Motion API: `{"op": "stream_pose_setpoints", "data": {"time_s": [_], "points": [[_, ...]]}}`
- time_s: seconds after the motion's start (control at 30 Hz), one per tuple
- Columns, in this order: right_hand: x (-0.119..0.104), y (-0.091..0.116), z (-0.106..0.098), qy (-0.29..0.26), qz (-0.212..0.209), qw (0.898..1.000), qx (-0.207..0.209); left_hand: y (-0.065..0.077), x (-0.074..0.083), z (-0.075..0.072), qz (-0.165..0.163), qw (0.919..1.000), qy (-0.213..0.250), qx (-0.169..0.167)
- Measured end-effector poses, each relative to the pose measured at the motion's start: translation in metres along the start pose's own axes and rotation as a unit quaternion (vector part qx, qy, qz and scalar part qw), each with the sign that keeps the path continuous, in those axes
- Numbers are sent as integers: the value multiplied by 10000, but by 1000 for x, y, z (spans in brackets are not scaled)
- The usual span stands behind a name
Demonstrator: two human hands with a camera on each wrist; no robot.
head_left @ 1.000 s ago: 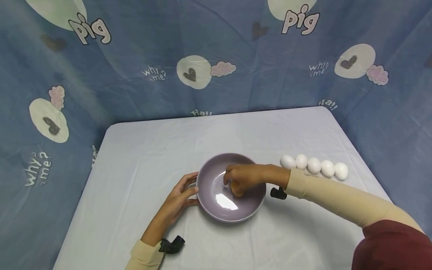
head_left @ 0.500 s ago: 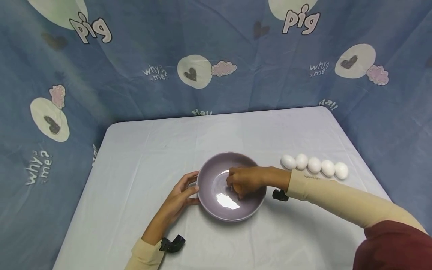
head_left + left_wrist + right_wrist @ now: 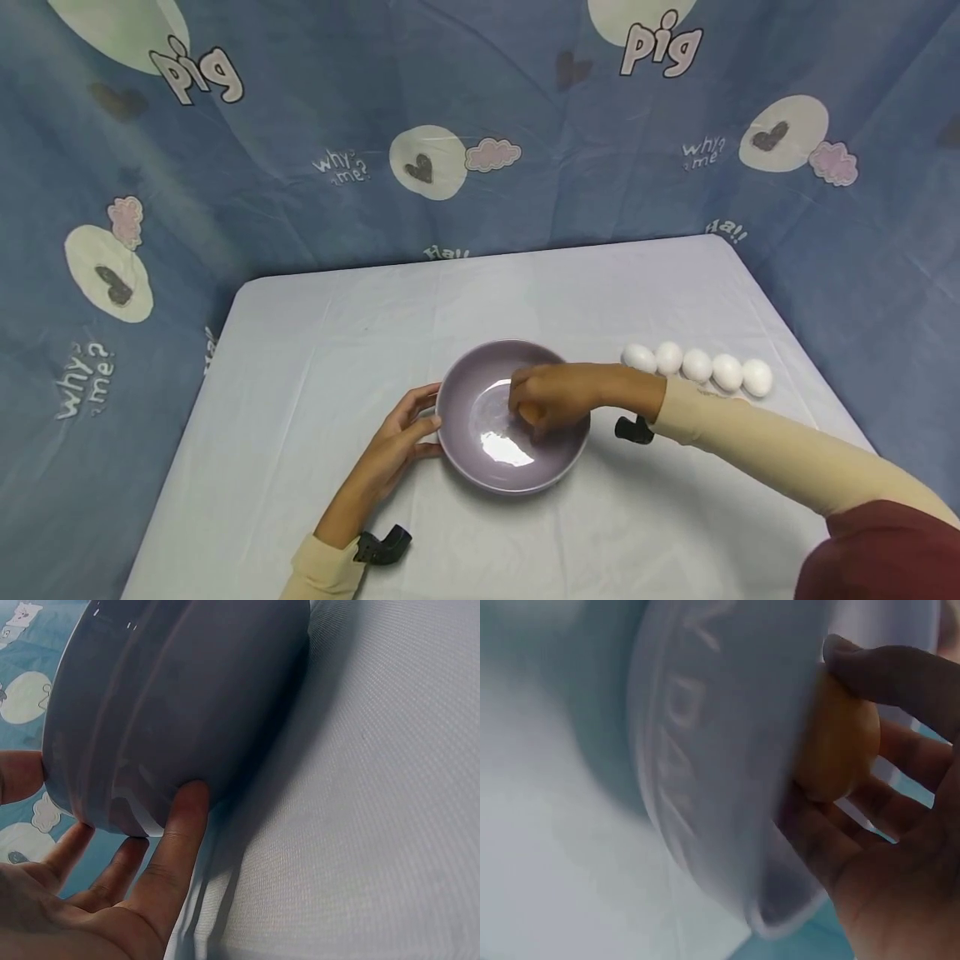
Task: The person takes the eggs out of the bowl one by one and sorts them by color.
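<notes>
A glossy purple bowl (image 3: 480,462) stands upright on the white table. My left hand (image 3: 393,437) is at its left side, with the thumb at the rim and the fingertips touching the outer wall. In the left wrist view these fingers (image 3: 169,862) are spread and mostly straight against the bowl (image 3: 150,697). My right hand (image 3: 558,396) reaches down inside the bowl and grips a brown egg (image 3: 529,413). The right wrist view shows the egg (image 3: 840,742) between the thumb and fingers, partly hidden by the bowl's wall (image 3: 727,742).
Several white eggs (image 3: 697,365) lie in a row to the right of the bowl, just behind the right forearm. An orange sliver shows at the sleeve's edge below them. A patterned blue curtain (image 3: 337,217) hangs behind and beside the table (image 3: 322,333).
My right hand has shifted slightly to the right inside the bowl, still holding the brown egg. The left hand and the bowl have stayed in place.
</notes>
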State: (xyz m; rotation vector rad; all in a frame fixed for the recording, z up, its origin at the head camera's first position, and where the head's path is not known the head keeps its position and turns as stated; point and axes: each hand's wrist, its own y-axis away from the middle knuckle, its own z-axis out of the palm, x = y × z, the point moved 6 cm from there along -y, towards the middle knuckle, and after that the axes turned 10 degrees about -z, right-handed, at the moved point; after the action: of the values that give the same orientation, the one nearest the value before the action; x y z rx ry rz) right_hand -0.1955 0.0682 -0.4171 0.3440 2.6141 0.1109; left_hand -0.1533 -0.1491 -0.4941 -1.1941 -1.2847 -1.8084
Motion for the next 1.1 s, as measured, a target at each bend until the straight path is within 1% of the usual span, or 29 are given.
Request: {"op": "stream_pose_setpoints", "data": {"time_s": [0.1, 0.23, 0.37, 0.5, 0.6, 0.7, 0.8, 0.93, 1.03, 1.1], "points": [[-5, 13, -14, -85, -33, 9997, 234, 0, 0, -1, 11, 10000, 24, -15], [-10, 48, -35, -202, 83, 9982, 560, -4, 0, 0, 53, 10000, 26, -5], [-8, 92, -51, -209, 454, 9943, 945, -3, -1, 1, 14, 10000, 14, 13], [2, 145, -56, -208, 989, 9855, 1365, -3, -2, 3, -1, 10000, 12, -6], [9, 187, -50, -156, 1398, 9756, 1685, -6, -3, 7, 4, 10000, -15, -89], [14, 220, -40, -75, 1667, 9655, 1997, -5, -3, 6, 10, 9999, 1, -122], [16, 250, -28, -33, 1799, 9566, 2291, -5, -3, 6, 29, 9999, 34, -156], [20, 282, -12, 184, 1817, 9471, 2640, -6, -2, 6, 96, 9998, 15, -176], [25, 301, 1, 431, 1948, 9386, 2815, -6, -2, 6, 100, 9998, -20, -176], [28, 310, 11, 520, 2114, 9339, 2835, -7, -2, 7, 78, 9998, -26, -180]]}}
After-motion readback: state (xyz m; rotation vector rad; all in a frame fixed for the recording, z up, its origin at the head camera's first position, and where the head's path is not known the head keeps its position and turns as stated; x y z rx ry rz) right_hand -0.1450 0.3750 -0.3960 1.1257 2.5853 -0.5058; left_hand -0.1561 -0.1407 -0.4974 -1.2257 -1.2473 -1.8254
